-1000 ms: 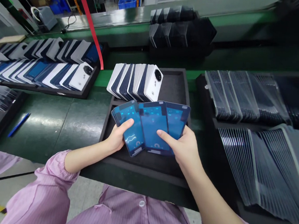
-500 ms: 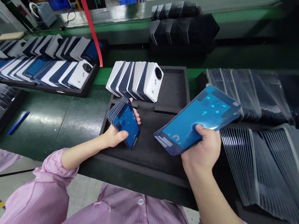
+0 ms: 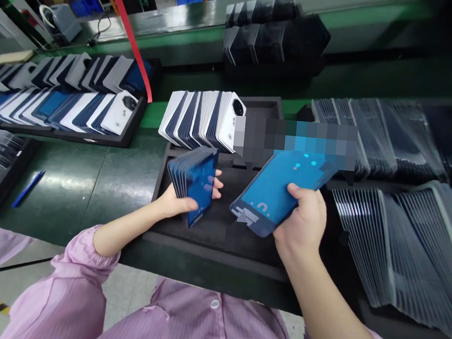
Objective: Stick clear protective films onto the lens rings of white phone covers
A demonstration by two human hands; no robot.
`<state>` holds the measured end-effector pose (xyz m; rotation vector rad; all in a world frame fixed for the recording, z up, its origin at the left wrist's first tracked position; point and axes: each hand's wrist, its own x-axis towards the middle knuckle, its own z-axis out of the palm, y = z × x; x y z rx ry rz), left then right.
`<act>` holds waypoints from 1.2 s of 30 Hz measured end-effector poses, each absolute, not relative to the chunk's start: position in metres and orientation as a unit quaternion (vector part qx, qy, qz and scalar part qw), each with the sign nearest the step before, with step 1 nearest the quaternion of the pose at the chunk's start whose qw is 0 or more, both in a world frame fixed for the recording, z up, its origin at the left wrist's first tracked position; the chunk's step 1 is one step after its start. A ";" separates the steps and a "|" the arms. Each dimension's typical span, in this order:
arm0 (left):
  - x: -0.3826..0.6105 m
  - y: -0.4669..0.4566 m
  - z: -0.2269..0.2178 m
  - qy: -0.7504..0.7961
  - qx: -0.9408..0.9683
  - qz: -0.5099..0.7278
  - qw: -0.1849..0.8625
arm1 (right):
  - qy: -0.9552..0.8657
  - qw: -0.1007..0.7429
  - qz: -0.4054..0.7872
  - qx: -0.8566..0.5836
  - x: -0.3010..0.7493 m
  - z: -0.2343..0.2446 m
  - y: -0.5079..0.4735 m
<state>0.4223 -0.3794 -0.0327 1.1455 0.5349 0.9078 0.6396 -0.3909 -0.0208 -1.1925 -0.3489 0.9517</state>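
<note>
My left hand (image 3: 183, 202) grips a stack of blue phone back covers (image 3: 193, 180), held on edge above the black foam tray (image 3: 212, 237). My right hand (image 3: 304, 221) holds a single blue back cover (image 3: 275, 192), tilted up to the right; its upper end is blurred out. Behind both hands a row of white and dark blue back covers (image 3: 202, 119) leans upright in the far half of the same tray.
At the left a second black tray (image 3: 128, 132) holds rows of white and blue covers. Dark sheets (image 3: 397, 248) fan out over trays at the right, with more dark stacks (image 3: 272, 39) at the back. A blue pen (image 3: 28, 188) lies on the green bench.
One second ago both hands held a fan of covers together. My right hand drew one cover away to the right; my left hand squared the rest into a stack and turned it on edge.
</note>
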 end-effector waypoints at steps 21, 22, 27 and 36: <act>0.423 -0.378 -0.015 0.232 0.257 0.402 0.848 | -0.224 0.589 0.543 -0.554 0.638 -0.021 -0.395; 0.423 -0.378 -0.015 0.229 0.260 0.402 0.847 | -0.222 0.585 0.548 -0.556 0.638 -0.021 -0.395; 0.424 -0.377 -0.014 0.216 0.262 0.406 0.849 | -0.227 0.576 0.557 -0.553 0.636 -0.020 -0.396; 0.426 -0.378 -0.028 0.395 0.299 0.446 0.745 | -0.304 0.550 0.589 -0.509 0.631 -0.019 -0.405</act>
